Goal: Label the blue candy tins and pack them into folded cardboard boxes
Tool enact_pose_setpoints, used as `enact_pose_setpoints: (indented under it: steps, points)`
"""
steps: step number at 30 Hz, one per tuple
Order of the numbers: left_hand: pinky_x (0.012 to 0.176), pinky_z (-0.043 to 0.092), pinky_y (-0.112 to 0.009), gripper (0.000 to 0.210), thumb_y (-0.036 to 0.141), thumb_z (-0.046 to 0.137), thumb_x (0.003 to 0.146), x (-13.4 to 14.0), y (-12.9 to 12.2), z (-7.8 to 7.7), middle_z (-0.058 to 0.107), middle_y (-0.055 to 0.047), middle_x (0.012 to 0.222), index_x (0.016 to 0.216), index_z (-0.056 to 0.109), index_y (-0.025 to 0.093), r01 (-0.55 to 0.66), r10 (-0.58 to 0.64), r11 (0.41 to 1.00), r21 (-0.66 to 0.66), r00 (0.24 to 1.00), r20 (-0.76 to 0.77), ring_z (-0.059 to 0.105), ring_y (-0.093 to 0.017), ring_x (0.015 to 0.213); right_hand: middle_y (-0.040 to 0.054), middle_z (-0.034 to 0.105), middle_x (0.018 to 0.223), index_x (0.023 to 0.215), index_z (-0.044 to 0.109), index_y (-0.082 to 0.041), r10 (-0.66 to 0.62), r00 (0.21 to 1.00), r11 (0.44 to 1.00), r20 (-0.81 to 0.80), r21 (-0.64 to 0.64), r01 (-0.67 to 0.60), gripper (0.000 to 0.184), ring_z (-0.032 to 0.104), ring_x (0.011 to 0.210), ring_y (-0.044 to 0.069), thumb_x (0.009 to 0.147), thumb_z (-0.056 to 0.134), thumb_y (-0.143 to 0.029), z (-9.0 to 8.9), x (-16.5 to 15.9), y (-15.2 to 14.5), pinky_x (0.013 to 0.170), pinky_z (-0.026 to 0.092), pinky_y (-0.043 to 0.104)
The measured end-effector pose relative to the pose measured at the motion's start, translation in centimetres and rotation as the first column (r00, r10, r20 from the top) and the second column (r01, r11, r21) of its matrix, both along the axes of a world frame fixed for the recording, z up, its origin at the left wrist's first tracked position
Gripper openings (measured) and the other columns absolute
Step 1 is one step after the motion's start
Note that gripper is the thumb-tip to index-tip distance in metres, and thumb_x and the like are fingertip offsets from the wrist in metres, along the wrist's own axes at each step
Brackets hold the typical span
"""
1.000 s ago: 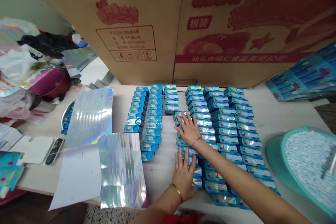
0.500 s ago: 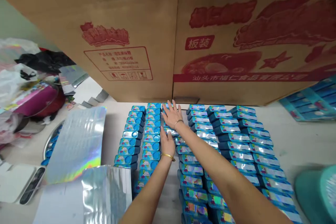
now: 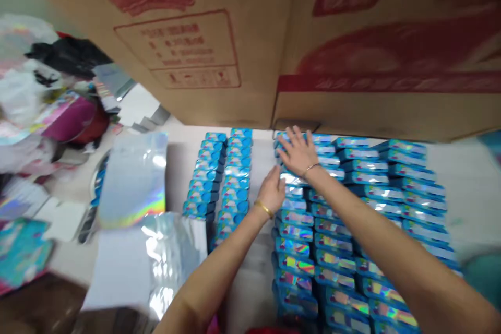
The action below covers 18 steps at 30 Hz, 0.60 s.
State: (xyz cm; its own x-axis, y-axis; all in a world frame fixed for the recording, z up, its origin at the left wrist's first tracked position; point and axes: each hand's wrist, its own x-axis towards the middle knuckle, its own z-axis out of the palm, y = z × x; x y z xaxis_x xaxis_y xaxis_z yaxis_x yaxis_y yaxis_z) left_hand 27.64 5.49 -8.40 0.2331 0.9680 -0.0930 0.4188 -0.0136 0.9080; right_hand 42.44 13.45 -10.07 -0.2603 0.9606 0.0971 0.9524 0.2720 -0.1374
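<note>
Several rows of small blue boxes, or tins, with shiny holographic labels stand on the white table. My right hand lies palm down with fingers spread over the far end of the nearest right-side row. Beside that row's left edge is my left hand, its fingers stretched forward along the box sides and its thumb apart. Neither hand grips a box. A strip of bare table separates my left hand from two rows of similar blue boxes on the left. My right forearm hides part of the right-side rows.
A large cardboard carton with red print walls off the back. Holographic silver sheets and a clear shiny sleeve lie at left, near a white device. Plastic bags crowd the far left. A teal container stands right.
My hands have moved right with the far boxes of the nearest row, widening the gap from the left rows. The camera view has also shifted and blurred.
</note>
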Motion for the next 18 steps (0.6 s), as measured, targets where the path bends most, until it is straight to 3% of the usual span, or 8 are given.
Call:
enact_pose_setpoints:
  steps: [4,6,8,10,12,14,16,18]
  points:
    - [0.104,0.041,-0.036,0.041,0.032,0.044,0.092,-9.0,-2.4,5.4,0.057,-0.01,0.129,0.131,0.047,0.02,0.166,-0.135,0.967,0.194,0.977,-0.164,0.052,-0.019,0.121,0.0141,0.022,0.154,0.146,0.029,-0.016,-0.013,0.994,1.0,-0.109,0.019,0.015,0.059,0.01,0.141,0.033,0.092,0.037,-0.04,0.3,-0.3,-1.9,0.107,0.007,0.064]
    - [0.1,0.042,-0.036,0.036,0.033,0.043,0.094,-15.3,-4.0,7.6,0.06,-0.009,0.123,0.127,0.05,0.021,0.121,-0.05,0.971,0.207,0.946,-0.321,0.055,-0.019,0.115,0.0154,0.02,0.154,0.146,0.028,-0.014,-0.025,0.982,0.999,-0.188,0.034,0.032,0.062,0.008,0.141,0.035,0.092,0.037,-0.043,1.2,-1.7,-3.8,0.107,0.01,0.064]
    - [0.097,0.041,-0.037,0.035,0.035,0.046,0.092,-21.2,-5.7,8.5,0.061,-0.011,0.118,0.123,0.052,0.02,0.095,0.01,0.977,0.191,0.873,-0.488,0.054,-0.02,0.112,0.0151,0.026,0.152,0.143,0.035,-0.015,-0.004,0.955,0.999,-0.298,0.041,0.017,0.06,0.011,0.141,0.035,0.092,0.037,-0.047,2.6,-4.4,-6.6,0.107,0.015,0.062]
    - [0.095,0.039,-0.039,0.039,0.042,0.055,0.086,-25.5,-7.2,8.0,0.06,-0.011,0.116,0.118,0.056,0.019,0.153,-0.048,0.982,0.111,0.771,-0.635,0.051,-0.024,0.111,0.0134,0.037,0.145,0.135,0.046,-0.019,0.063,0.902,0.998,-0.428,0.031,-0.055,0.054,0.021,0.138,0.034,0.092,0.037,-0.05,4.2,-8.3,-10.0,0.107,0.021,0.058]
    - [0.092,0.036,-0.04,0.033,0.045,0.06,0.082,-27.6,-8.4,7.0,0.058,-0.011,0.115,0.103,0.062,0.02,0.205,-0.124,0.978,0.026,0.681,-0.722,0.049,-0.025,0.109,0.0132,0.046,0.138,0.129,0.053,-0.02,0.135,0.836,0.986,-0.531,-0.01,-0.166,0.05,0.033,0.132,0.032,0.092,0.038,-0.051,5.5,-12.8,-13.4,0.107,0.027,0.053]
    - [0.088,0.036,-0.038,0.025,0.043,0.057,0.084,-27.9,-9.3,6.6,0.06,-0.009,0.109,0.086,0.064,0.019,0.236,-0.172,0.972,-0.016,0.657,-0.734,0.051,-0.024,0.103,0.0138,0.049,0.134,0.127,0.055,-0.02,0.174,0.787,0.962,-0.593,-0.068,-0.263,0.049,0.038,0.128,0.031,0.091,0.042,-0.051,6.5,-16.9,-16.2,0.105,0.031,0.049]
    - [0.083,0.036,-0.034,0.025,0.04,0.051,0.089,-27.4,-9.7,7.4,0.063,-0.006,0.093,0.079,0.062,0.018,0.259,-0.215,0.965,-0.033,0.715,-0.666,0.055,-0.02,0.09,0.014,0.054,0.128,0.126,0.055,-0.019,0.145,0.768,0.94,-0.624,-0.154,-0.303,0.046,0.044,0.122,0.03,0.091,0.043,-0.048,7.1,-19.9,-18.0,0.102,0.034,0.047]
    - [0.075,0.038,-0.028,0.028,0.039,0.047,0.091,-26.8,-9.7,9.2,0.061,-0.002,0.077,0.079,0.061,0.019,0.291,-0.279,0.955,-0.063,0.797,-0.536,0.056,-0.016,0.075,0.0113,0.064,0.108,0.114,0.061,-0.02,0.09,0.721,0.901,-0.688,-0.253,-0.353,0.038,0.055,0.104,0.026,0.094,0.039,-0.043,7.8,-21.2,-18.7,0.092,0.041,0.04]
